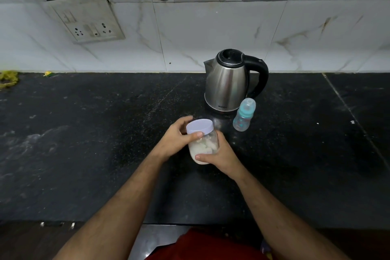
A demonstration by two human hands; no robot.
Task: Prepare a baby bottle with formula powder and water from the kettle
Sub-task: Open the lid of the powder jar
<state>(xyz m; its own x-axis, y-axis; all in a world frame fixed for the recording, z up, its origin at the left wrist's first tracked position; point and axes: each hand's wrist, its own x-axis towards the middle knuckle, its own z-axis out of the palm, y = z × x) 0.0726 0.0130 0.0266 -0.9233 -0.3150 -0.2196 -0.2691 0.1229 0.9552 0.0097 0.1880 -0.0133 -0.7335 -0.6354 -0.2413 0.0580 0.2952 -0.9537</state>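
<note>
A clear plastic jar [203,145] of pale formula powder is held just above or on the dark tabletop [84,133], near its front; contact cannot be told. The left hand [179,137] is wrapped on the lavender lid [200,125], fingers curled round its rim, thumb across the front. The right hand [219,154] is clamped round the jar's lower body, thumb at the base. The jar is judged light, rigid and smooth, so a firm hold low on the body with the twist applied at the lid rim looks right; powder could spill if it is tipped once open. The capped baby bottle [243,115] stands just beside the steel kettle [229,82], behind the jar; it looks light and easily toppled. Open tabletop is available left and right; the front edge is close to the body.
</note>
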